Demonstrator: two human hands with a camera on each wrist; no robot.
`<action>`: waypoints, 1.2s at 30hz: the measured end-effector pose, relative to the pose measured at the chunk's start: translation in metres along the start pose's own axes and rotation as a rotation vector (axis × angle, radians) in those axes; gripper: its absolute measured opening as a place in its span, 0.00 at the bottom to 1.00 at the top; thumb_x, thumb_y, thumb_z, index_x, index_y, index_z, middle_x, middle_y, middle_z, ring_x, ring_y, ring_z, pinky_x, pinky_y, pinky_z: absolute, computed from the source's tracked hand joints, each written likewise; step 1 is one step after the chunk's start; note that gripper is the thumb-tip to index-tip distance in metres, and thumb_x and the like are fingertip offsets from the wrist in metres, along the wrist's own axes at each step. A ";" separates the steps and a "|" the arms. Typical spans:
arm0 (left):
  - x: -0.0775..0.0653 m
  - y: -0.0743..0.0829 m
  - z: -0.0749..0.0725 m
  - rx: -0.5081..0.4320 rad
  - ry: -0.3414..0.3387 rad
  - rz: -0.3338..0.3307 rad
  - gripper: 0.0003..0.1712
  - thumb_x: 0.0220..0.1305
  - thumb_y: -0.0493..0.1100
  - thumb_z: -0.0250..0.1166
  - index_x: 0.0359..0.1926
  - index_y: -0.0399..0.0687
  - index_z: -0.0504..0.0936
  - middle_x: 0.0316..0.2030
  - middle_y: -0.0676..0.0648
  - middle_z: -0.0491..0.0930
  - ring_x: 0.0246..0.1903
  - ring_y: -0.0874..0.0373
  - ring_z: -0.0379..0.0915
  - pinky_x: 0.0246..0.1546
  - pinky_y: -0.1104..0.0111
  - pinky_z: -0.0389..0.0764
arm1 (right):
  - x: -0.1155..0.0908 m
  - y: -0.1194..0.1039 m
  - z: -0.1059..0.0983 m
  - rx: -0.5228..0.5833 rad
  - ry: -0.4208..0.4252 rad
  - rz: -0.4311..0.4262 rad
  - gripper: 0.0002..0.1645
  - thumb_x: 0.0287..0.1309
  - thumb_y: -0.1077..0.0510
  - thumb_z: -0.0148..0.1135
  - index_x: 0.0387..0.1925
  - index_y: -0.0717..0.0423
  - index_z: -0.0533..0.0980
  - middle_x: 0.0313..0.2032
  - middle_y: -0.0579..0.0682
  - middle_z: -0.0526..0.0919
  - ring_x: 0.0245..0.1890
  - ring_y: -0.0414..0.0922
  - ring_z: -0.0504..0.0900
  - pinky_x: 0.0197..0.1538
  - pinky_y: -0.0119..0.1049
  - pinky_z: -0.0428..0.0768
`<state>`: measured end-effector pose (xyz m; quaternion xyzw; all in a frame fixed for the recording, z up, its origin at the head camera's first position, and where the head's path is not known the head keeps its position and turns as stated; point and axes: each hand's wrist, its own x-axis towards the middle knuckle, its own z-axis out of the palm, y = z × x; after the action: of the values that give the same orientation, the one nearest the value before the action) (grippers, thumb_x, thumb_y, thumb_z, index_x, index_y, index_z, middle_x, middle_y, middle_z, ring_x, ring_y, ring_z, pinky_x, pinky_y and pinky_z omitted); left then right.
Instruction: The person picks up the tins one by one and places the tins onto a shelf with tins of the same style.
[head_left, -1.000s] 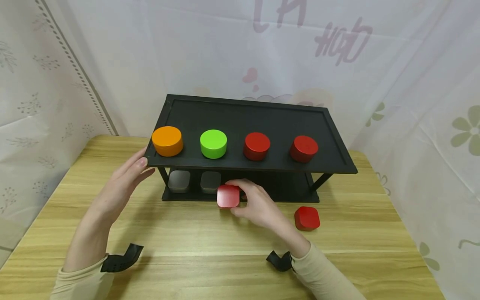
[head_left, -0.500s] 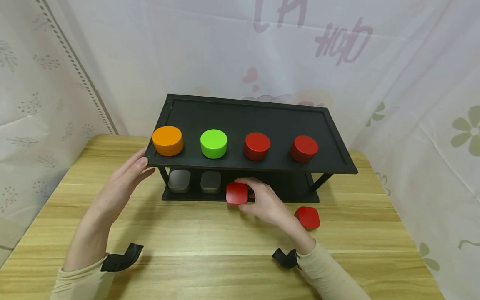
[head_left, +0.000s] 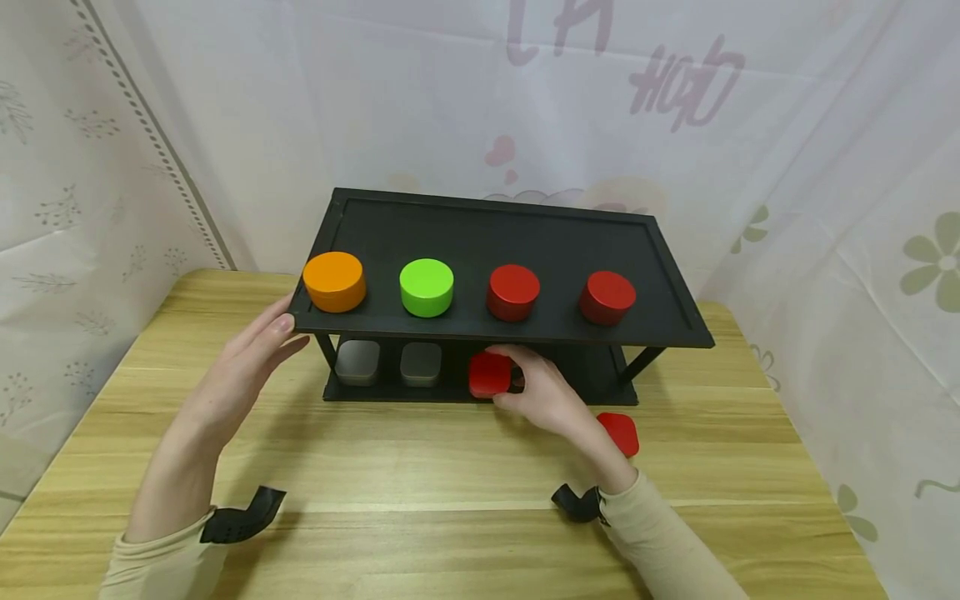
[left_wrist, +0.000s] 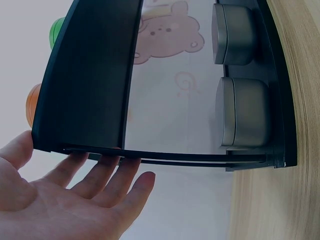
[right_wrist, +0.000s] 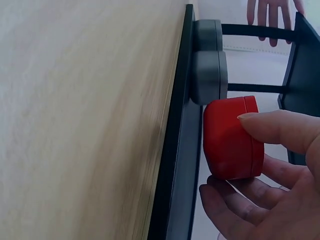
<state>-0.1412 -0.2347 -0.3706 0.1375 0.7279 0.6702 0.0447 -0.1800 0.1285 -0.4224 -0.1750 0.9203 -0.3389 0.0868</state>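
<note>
My right hand point(head_left: 546, 392) holds a red square tin point(head_left: 490, 374) with a rounded lid, thumb on the near side and fingers behind. It is at the front of the lower deck of a black two-tier shelf point(head_left: 495, 229). In the right wrist view the red tin point(right_wrist: 230, 137) sits close over that deck, beside the grey tins point(right_wrist: 209, 75). My left hand point(head_left: 243, 371) rests against the shelf's left end, its fingers fairly straight. In the left wrist view, the left hand's thumb point(left_wrist: 19, 147) lies at the upper deck's corner, with the fingertips along its end.
On the upper deck stand an orange round tin point(head_left: 334, 283), a green one point(head_left: 427, 288) and two red ones point(head_left: 513, 293). Two grey square tins point(head_left: 357, 363) sit at the lower deck's left. Another red square tin point(head_left: 621, 433) lies on the wooden table point(head_left: 390, 500), partly behind my right forearm.
My right hand has carried the red square tin rightward and back, from the lower deck's front edge to over the deck. The left hand stays at the shelf's end.
</note>
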 end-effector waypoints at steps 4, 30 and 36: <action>0.000 0.000 0.000 -0.005 -0.003 -0.005 0.27 0.75 0.47 0.41 0.73 0.53 0.54 0.72 0.51 0.53 0.65 0.71 0.55 0.58 0.84 0.64 | 0.002 0.005 -0.002 0.015 -0.005 -0.003 0.37 0.48 0.59 0.69 0.61 0.43 0.69 0.57 0.44 0.73 0.51 0.44 0.76 0.53 0.40 0.79; 0.001 -0.002 -0.002 -0.007 -0.012 0.015 0.27 0.75 0.45 0.39 0.73 0.52 0.54 0.72 0.51 0.53 0.67 0.71 0.53 0.58 0.83 0.64 | 0.018 0.023 -0.003 0.059 -0.074 0.089 0.38 0.52 0.59 0.67 0.65 0.45 0.65 0.63 0.49 0.69 0.61 0.52 0.71 0.62 0.49 0.72; 0.001 -0.002 -0.002 -0.006 -0.009 0.012 0.27 0.75 0.45 0.39 0.73 0.53 0.54 0.72 0.51 0.52 0.67 0.71 0.53 0.58 0.83 0.64 | 0.021 0.025 -0.003 0.052 -0.077 0.090 0.38 0.53 0.58 0.66 0.66 0.44 0.64 0.64 0.49 0.69 0.62 0.51 0.70 0.62 0.49 0.72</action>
<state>-0.1430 -0.2364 -0.3726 0.1447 0.7248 0.6721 0.0445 -0.2064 0.1402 -0.4375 -0.1440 0.9141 -0.3516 0.1417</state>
